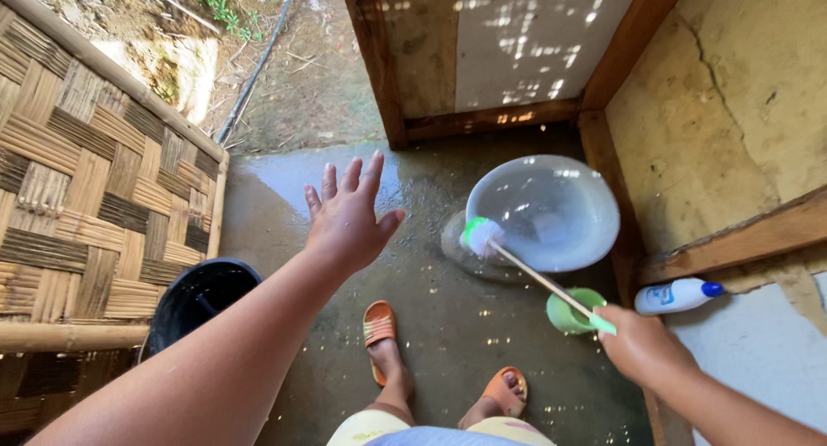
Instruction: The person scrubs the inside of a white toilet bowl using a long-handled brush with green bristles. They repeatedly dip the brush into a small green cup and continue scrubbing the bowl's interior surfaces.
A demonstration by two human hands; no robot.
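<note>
Both forearms reach down over 2 feet in orange sandals (380, 324) on the wet concrete floor (448, 325). Raised in the air, the left hand (347, 215) spreads its fingers wide and holds nothing, with a black bucket (200, 298) below it. Clamped on the green handle, the right hand (642, 347) presses the toilet brush (482, 235) against the rim of the white squat bowl (551, 207), with a green cup (570, 312) and a white bottle with a blue cap (678, 296) just beside.
</note>
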